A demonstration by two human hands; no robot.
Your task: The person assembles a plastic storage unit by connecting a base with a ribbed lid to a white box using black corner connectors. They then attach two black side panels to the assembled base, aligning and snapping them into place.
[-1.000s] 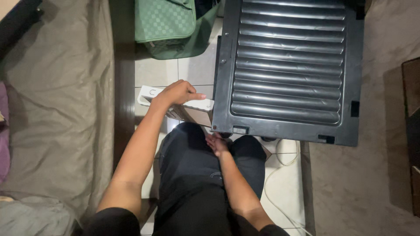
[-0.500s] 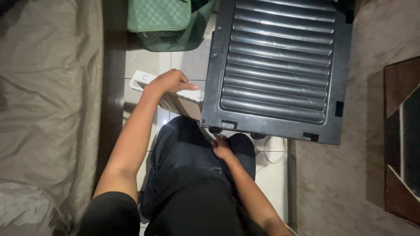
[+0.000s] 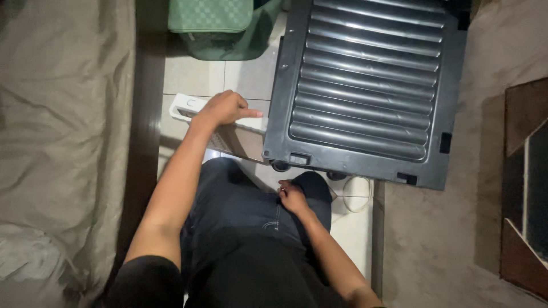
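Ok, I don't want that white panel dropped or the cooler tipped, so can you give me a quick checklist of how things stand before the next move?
1. Left hand gripping the top edge of the white panel: ok.
2. Right hand free and resting on the dark trousers: ok.
3. Dark louvred cooler back upright beside the panel: ok.
4. Caster under the cooler locked: cannot tell.
5. White cable on the tiled floor clear of the feet: cannot tell.
6. Green basket apart from the panel: ok.
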